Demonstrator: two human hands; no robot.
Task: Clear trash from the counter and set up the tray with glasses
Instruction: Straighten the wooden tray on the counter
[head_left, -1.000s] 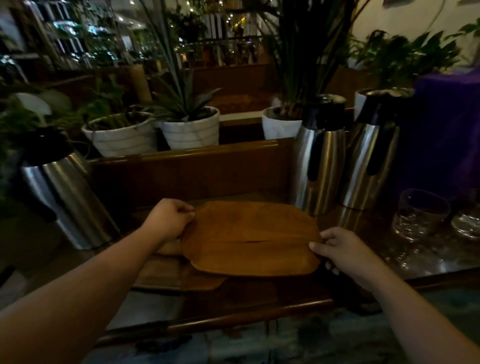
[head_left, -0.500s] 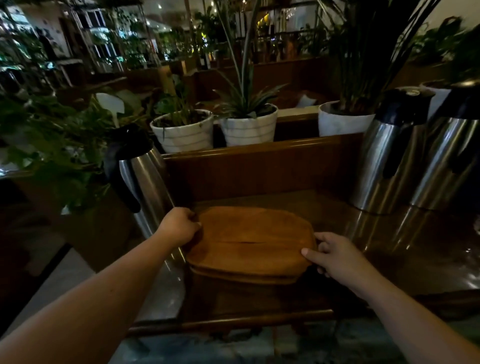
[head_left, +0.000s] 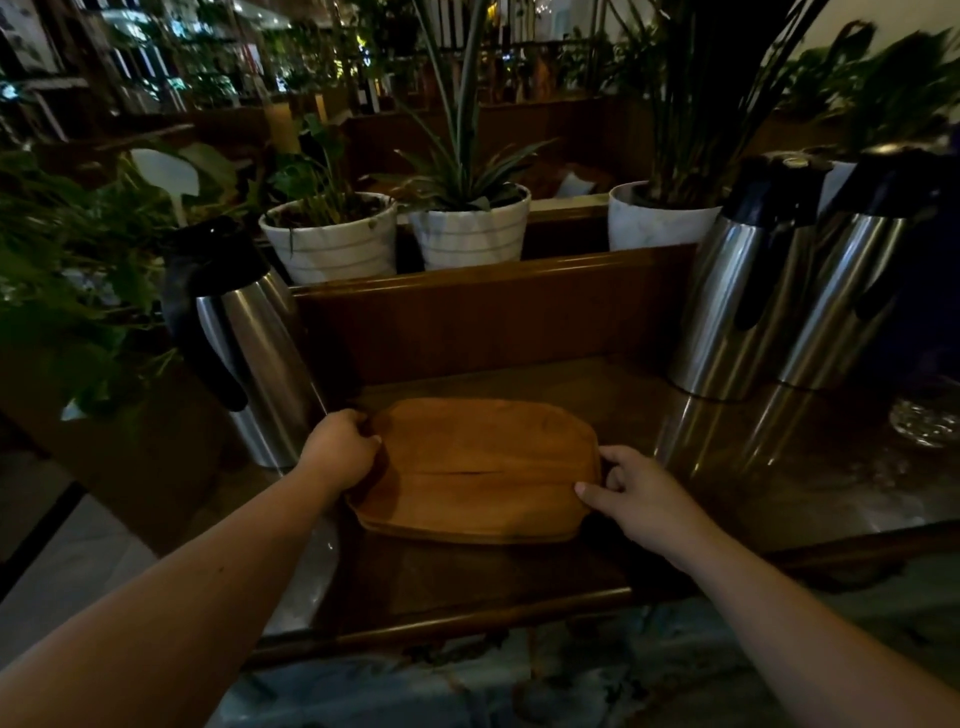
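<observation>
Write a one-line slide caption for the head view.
Both hands, left and right, grip the wooden tray on the counter between steel flasks.

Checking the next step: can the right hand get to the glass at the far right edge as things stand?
Probably yes. The right hand is on the tray's right end, and bare counter lies between it and the glass. The two right jugs stand further back, clear of that path.

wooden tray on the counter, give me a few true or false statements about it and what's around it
1. Both hands hold the wooden tray, the left hand at its left end and the right hand at its right end. True.
2. Glasses stand on the tray. False: its top is bare.
3. Two steel jugs stand side by side to the right of the tray. True.
4. No jug stands to the left. False: one steel jug with a black handle stands there.
</observation>
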